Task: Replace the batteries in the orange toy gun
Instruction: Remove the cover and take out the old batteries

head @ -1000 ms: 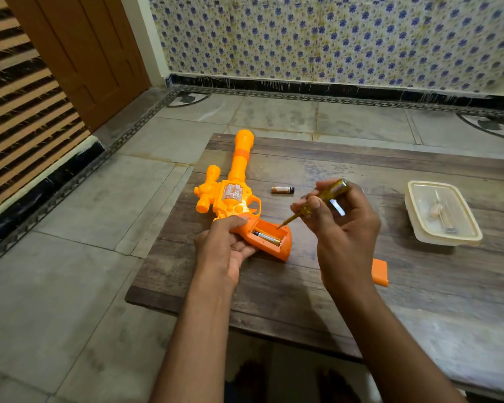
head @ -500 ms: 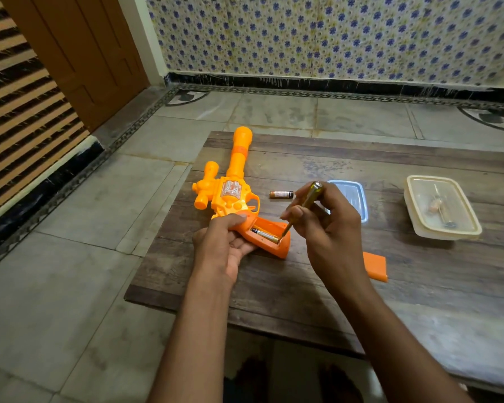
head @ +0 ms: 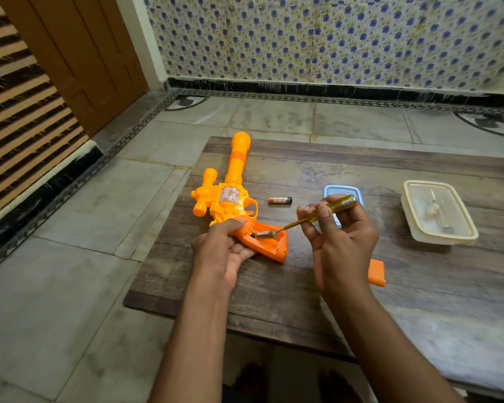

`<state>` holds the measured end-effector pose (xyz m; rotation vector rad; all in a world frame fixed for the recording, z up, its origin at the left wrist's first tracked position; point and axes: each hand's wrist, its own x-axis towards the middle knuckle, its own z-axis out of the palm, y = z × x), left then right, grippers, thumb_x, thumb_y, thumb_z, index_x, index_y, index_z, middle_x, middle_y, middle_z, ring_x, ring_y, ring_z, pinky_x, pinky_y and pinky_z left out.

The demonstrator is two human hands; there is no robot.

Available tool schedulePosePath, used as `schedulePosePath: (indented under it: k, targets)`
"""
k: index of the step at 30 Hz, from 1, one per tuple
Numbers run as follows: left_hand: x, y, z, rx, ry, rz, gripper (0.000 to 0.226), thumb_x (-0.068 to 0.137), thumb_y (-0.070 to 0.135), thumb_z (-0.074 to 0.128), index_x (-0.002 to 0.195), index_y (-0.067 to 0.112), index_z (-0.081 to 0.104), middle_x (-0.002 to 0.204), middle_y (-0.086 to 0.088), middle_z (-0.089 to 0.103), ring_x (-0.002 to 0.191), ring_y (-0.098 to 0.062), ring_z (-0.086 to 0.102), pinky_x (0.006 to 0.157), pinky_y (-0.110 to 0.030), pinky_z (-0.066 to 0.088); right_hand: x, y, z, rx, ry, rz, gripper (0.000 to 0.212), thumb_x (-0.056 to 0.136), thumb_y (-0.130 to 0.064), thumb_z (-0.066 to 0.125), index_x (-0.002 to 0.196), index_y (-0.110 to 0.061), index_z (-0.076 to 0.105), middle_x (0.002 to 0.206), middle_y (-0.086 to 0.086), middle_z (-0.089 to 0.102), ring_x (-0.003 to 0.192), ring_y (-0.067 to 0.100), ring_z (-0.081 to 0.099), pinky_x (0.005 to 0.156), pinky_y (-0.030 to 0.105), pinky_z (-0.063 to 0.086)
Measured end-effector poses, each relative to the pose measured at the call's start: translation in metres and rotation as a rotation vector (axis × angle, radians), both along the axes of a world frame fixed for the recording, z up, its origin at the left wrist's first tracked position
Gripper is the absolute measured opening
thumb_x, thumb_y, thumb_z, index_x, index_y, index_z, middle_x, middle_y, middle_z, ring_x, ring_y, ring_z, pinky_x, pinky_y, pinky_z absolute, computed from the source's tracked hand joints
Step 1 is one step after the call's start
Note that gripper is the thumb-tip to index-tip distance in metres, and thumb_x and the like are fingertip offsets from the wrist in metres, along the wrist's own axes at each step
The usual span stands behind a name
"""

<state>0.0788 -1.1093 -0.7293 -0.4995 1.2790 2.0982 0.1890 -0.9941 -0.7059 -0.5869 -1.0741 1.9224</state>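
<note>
On wooden table [head: 419, 286]: one toy gun [head: 230, 199], two batteries [head: 280, 200].

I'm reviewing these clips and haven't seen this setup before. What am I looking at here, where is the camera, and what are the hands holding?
There is no machine: a person works with bare hands, and the single picture comes from a camera worn on the head, looking down over both arms. On the low wooden table lies an orange toy gun with its grip compartment open and a battery inside. The left hand steadies the grip. The right hand holds a screwdriver, its tip at that battery. Also on the table: a loose battery, an orange cover, a clear container and a blue lid, partly hidden behind the right hand.
</note>
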Motion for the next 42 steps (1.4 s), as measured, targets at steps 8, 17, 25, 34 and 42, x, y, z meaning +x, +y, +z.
schedulePosePath:
  k: [8,17,25,34,42]
  targets:
    - [0.002,-0.002,0.004,0.002,0.005,-0.008,0.041,0.088,-0.003,0.064,0.128,-0.002,0.058,0.115,-0.028,0.071,0.095,-0.035,0.073,0.051,-0.044,0.062,0.001,0.004,0.013,0.302,-0.017,-0.002,0.015,0.101,0.006,0.054,0.115,0.004,0.056,0.090,0.012,0.066,0.082,0.026,0.068,0.081,0.044,0.063]
    - [0.002,-0.002,0.002,0.013,0.018,-0.015,0.041,0.087,-0.003,0.063,0.128,-0.002,0.059,0.116,-0.029,0.072,0.096,-0.037,0.074,0.056,-0.043,0.063,0.004,0.008,0.002,1.363,-0.786,0.369,0.035,0.089,-0.030,0.076,0.121,-0.021,0.063,0.107,0.001,0.071,0.088,0.011,0.061,0.076,0.032,0.047]
    - [0.000,-0.002,0.000,-0.015,0.036,0.024,0.032,0.086,-0.003,0.065,0.118,0.000,0.063,0.110,-0.027,0.073,0.089,-0.034,0.076,0.055,-0.042,0.063,-0.001,0.007,0.002,1.125,-0.642,0.042,0.017,0.082,0.000,0.079,0.094,-0.010,0.072,0.079,-0.005,0.073,0.070,-0.001,0.066,0.063,0.016,0.048]
    - [0.007,0.000,0.003,-0.186,0.217,0.078,0.013,0.081,0.003,0.075,0.070,0.010,0.074,0.083,-0.014,0.076,0.083,-0.031,0.077,0.069,-0.043,0.062,-0.036,0.015,-0.015,1.106,-1.063,0.083,0.015,0.090,-0.017,0.068,0.105,-0.014,0.068,0.099,0.017,0.072,0.094,0.042,0.066,0.068,0.041,0.052]
    - [0.012,0.002,0.007,-0.334,0.465,0.066,0.010,0.079,0.014,0.083,0.071,0.010,0.078,0.073,-0.006,0.075,0.075,-0.024,0.073,0.072,-0.051,0.065,-0.044,0.020,-0.024,1.204,-1.122,0.123,0.018,0.091,-0.012,0.066,0.108,-0.011,0.071,0.106,0.012,0.065,0.099,0.036,0.062,0.070,0.038,0.049]
